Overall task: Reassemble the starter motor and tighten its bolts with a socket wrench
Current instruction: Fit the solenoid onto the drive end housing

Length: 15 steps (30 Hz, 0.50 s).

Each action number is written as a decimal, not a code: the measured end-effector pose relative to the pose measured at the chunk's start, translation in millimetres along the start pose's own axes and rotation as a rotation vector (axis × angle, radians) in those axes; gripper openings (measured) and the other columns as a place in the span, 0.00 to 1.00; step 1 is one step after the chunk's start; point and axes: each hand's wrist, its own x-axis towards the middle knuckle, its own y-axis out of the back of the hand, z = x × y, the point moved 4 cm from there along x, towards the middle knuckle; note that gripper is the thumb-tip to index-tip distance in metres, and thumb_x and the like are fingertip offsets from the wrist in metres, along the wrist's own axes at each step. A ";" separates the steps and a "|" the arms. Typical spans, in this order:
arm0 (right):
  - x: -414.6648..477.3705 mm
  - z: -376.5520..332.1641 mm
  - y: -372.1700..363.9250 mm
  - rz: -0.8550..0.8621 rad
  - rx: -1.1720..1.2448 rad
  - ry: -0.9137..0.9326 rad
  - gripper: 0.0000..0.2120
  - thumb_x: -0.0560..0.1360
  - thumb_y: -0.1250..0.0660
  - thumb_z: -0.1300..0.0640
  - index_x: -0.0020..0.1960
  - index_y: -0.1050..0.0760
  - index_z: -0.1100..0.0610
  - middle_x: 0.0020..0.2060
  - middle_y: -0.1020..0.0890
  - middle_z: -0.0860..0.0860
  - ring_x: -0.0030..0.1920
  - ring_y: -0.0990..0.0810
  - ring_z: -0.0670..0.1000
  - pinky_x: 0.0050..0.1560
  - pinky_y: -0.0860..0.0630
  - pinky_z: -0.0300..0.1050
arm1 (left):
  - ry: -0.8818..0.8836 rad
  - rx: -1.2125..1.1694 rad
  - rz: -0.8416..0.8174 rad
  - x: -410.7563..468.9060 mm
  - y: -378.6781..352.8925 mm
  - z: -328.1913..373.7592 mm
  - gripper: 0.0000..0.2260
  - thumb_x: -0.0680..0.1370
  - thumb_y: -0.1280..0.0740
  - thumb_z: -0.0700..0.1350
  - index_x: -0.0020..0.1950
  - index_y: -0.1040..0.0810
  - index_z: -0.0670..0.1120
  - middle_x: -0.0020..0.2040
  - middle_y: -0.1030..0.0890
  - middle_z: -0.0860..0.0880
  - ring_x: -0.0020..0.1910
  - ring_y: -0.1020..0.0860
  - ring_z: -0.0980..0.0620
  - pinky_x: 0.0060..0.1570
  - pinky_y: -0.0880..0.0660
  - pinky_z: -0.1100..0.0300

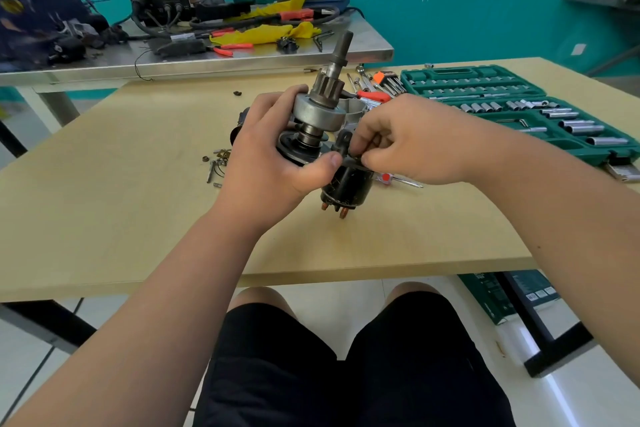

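**Head view: mating the solenoid to the starter drive, held above the table**

At far left on the tan table (104, 184) lies a scatter of loose fasteners (216, 163), washers and small screws among them. They are near the work, presumably so they can be picked up once the housings close.

The left hand (273, 156) grips the starter drive (317, 113). Its fingers curl round the far side of the grey clutch drum and its thumb presses toward the joint below. The pinion and shaft point up and away, which leaves the lower collar exposed to the other hand.

Just right of the thumb, the black solenoid (348, 184) hangs beside and below the drive, copper terminals downward, clear of the table top.

The right hand (412, 142) is closed in a pinch on a small black link piece (344, 140) at the solenoid's upper end. It appears to be steering that piece toward the drive collar, but whether it is seated cannot be told.

At far right the green socket set case (519, 114) lies open with its sockets in rows. No wrench can be picked out with certainty.

Judged from this layout, assembly is at an early stage, with bolt tightening not yet begun.
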 end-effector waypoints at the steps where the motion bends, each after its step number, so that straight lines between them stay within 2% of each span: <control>1: -0.5 1.8 0.5 0.011 0.033 -0.013 0.09 0.74 0.32 0.56 0.39 0.23 0.44 0.36 0.19 0.43 0.36 0.21 0.40 0.38 0.23 0.35 | 0.004 -0.007 0.002 -0.1 -0.1 -0.3 0.34 0.65 0.30 0.58 0.69 0.28 0.47 0.59 0.29 0.54 0.57 0.26 0.57 0.55 0.30 0.72; 2: -1.0 4.1 0.8 0.025 0.055 -0.030 0.05 0.74 0.31 0.54 0.40 0.22 0.45 0.36 0.18 0.45 0.36 0.20 0.42 0.39 0.22 0.40 | 0.008 -0.015 0.004 0.0 0.0 -0.5 0.34 0.65 0.30 0.58 0.69 0.27 0.47 0.59 0.28 0.54 0.57 0.26 0.57 0.55 0.30 0.72; 3: -1.4 5.6 0.6 0.043 0.052 -0.044 0.04 0.74 0.31 0.50 0.40 0.21 0.47 0.35 0.18 0.46 0.34 0.20 0.42 0.36 0.23 0.39 | 0.008 -0.018 0.005 0.0 -0.2 -0.4 0.34 0.65 0.30 0.58 0.69 0.27 0.47 0.58 0.28 0.54 0.57 0.26 0.58 0.55 0.30 0.72; 6: -0.5 6.3 -0.8 0.078 -0.023 -0.050 0.11 0.75 0.32 0.47 0.39 0.19 0.53 0.29 0.20 0.48 0.25 0.26 0.39 0.22 0.35 0.30 | -0.011 -0.008 0.007 0.3 -0.7 0.3 0.33 0.66 0.30 0.58 0.69 0.27 0.48 0.58 0.29 0.55 0.57 0.26 0.57 0.55 0.31 0.73; 8: -0.2 4.1 1.4 0.087 -0.031 -0.048 0.10 0.75 0.31 0.50 0.38 0.19 0.52 0.26 0.22 0.46 0.24 0.27 0.39 0.20 0.36 0.29 | -0.023 -0.011 0.006 0.4 -1.3 1.3 0.33 0.66 0.30 0.58 0.69 0.27 0.48 0.58 0.29 0.56 0.57 0.26 0.57 0.55 0.31 0.73; 11: -2.1 0.4 3.1 0.075 -0.053 -0.025 0.08 0.75 0.31 0.52 0.37 0.20 0.48 0.28 0.21 0.44 0.28 0.24 0.38 0.24 0.35 0.28 | -0.036 -0.019 0.006 -0.3 -1.4 2.2 0.32 0.66 0.29 0.57 0.69 0.27 0.49 0.58 0.29 0.55 0.58 0.26 0.58 0.55 0.31 0.73; 13: -4.2 -1.2 2.2 0.073 -0.039 -0.004 0.07 0.75 0.31 0.54 0.38 0.22 0.45 0.31 0.20 0.43 0.32 0.22 0.41 0.32 0.29 0.35 | -0.038 -0.020 0.009 -0.8 -1.2 2.7 0.32 0.66 0.29 0.57 0.69 0.28 0.49 0.58 0.29 0.55 0.58 0.26 0.58 0.56 0.30 0.72; 15: -6.1 -2.4 1.4 0.088 -0.003 0.015 0.09 0.74 0.30 0.55 0.38 0.22 0.43 0.33 0.20 0.40 0.35 0.22 0.40 0.35 0.27 0.36 | -0.033 -0.019 0.012 -1.0 -0.9 2.7 0.33 0.66 0.29 0.57 0.69 0.28 0.48 0.58 0.29 0.54 0.58 0.26 0.57 0.56 0.30 0.71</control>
